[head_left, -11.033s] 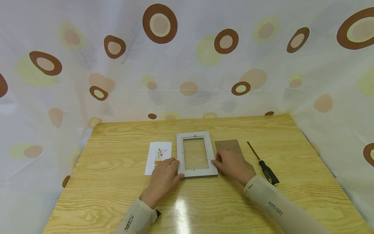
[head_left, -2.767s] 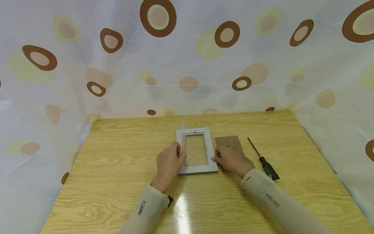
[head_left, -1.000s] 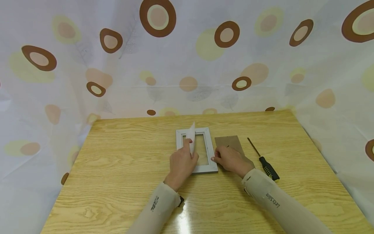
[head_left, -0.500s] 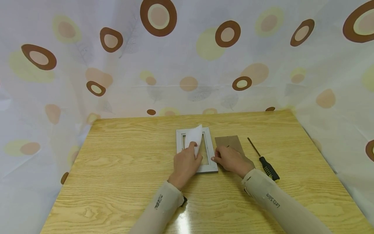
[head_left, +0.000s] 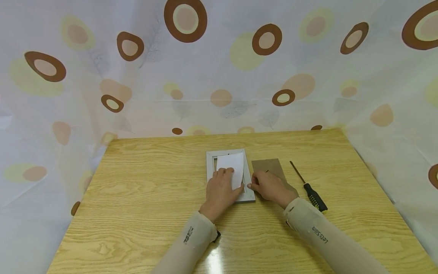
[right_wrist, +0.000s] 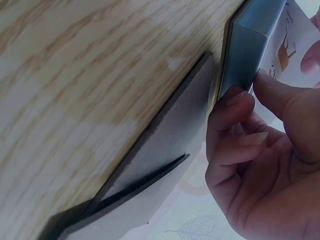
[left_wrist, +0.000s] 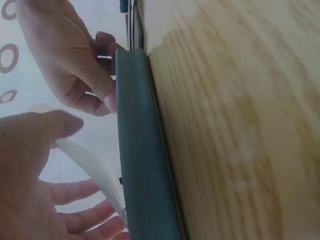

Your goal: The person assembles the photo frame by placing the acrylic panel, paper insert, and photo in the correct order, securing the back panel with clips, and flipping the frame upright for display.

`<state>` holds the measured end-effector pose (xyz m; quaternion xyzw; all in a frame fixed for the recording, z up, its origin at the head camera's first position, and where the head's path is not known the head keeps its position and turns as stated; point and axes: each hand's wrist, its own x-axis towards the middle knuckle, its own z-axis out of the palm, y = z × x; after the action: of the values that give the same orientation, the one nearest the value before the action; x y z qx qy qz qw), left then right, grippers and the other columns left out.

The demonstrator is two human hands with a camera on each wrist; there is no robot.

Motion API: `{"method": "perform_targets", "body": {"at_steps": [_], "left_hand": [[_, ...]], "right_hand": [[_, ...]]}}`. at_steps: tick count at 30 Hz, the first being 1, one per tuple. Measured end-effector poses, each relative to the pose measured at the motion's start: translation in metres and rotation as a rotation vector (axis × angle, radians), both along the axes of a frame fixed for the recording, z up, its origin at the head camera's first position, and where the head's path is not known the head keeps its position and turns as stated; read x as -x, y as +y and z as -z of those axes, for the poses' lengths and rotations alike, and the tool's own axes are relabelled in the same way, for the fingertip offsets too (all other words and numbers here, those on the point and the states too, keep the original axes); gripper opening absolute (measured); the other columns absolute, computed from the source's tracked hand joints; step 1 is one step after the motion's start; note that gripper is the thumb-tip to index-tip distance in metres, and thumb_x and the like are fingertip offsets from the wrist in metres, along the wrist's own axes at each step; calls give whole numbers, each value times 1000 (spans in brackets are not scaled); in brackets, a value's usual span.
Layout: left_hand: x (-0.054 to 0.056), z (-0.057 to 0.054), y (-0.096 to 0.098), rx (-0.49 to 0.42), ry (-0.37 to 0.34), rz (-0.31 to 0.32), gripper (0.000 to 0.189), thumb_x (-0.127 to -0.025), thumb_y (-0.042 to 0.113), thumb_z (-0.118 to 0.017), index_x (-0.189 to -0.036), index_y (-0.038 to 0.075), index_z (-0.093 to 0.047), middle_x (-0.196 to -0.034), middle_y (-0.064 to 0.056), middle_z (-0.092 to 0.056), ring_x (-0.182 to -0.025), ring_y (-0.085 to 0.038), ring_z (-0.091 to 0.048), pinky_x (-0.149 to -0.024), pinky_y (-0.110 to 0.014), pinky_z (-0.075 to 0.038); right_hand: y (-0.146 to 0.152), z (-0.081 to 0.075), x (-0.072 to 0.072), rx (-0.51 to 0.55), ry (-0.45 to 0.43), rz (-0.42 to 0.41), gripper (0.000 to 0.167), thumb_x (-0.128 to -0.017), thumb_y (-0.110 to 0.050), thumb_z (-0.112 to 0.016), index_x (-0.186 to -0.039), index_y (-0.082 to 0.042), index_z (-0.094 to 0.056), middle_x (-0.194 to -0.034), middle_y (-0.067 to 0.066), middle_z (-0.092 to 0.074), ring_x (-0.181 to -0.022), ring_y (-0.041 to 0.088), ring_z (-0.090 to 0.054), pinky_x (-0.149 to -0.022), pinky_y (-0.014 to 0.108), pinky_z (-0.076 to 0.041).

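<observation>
A grey picture frame (head_left: 210, 167) lies face down near the middle of the wooden table (head_left: 137, 198). The left hand (head_left: 224, 190) holds a white printed card (head_left: 232, 167) over the frame's opening, blank side up, with the thumb under the near edge and the fingers spread flat on top; the card is tilted, its near right corner lifted a little and reaching the frame's right rail. In the left wrist view the card (left_wrist: 95, 172) curves between thumb and fingers just beside the frame's outer edge (left_wrist: 142, 165). In the right wrist view the card's printed side (right_wrist: 290, 42) shows beyond the frame's corner (right_wrist: 247, 47).

The right hand (head_left: 272, 188) steadies the frame from the right, thumb and curled fingertips pinching its near right edge; its fingertips (right_wrist: 235, 100) press against the frame's side wall. This hand rests partly on a brown backing board (head_left: 268, 167), which lies flat on the table just right of the frame and touches it or nearly so. The board's fold-out stand (right_wrist: 135, 197) is seen lifted slightly from the panel.

A screwdriver (head_left: 309, 192) with a black and yellow handle lies right of the board, apart from it, its shaft pointing to the far left. A white curtain (head_left: 219, 68) printed with brown and yellow rings hangs behind and around the table.
</observation>
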<state>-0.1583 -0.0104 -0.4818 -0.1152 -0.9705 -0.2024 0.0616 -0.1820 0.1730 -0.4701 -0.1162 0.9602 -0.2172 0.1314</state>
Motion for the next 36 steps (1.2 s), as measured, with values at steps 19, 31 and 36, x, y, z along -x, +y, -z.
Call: {"method": "perform_targets", "body": {"at_steps": [19, 31, 36], "left_hand": [[-1, 1, -7, 38, -130, 74, 76, -94, 69, -54, -146, 13, -52, -147, -11, -53, -136, -32, -49, -103, -51, -45], [-1, 0, -13, 89, -161, 80, 43, -103, 28, -57, -145, 18, -57, -152, -13, -50, -137, -36, -48, -108, -53, -39], [-1, 3, -13, 135, -140, 66, 44, -102, 30, -59, -144, 19, -58, -149, -11, -52, -134, -34, -48, -108, -52, -37]], "right_hand": [[1, 1, -1, -8, 21, -13, 27, -97, -25, -69, -76, -13, -58, -66, -1, -54, -59, 13, -47, -53, 27, -35], [1, 2, -2, -1, 16, -1, 28, -97, -26, -69, -75, -13, -57, -65, -1, -54, -58, 13, -47, -53, 27, -35], [1, 3, -2, -2, 31, -8, 29, -97, -26, -69, -75, -13, -56, -65, -1, -53, -58, 12, -46, -53, 27, -35]]}}
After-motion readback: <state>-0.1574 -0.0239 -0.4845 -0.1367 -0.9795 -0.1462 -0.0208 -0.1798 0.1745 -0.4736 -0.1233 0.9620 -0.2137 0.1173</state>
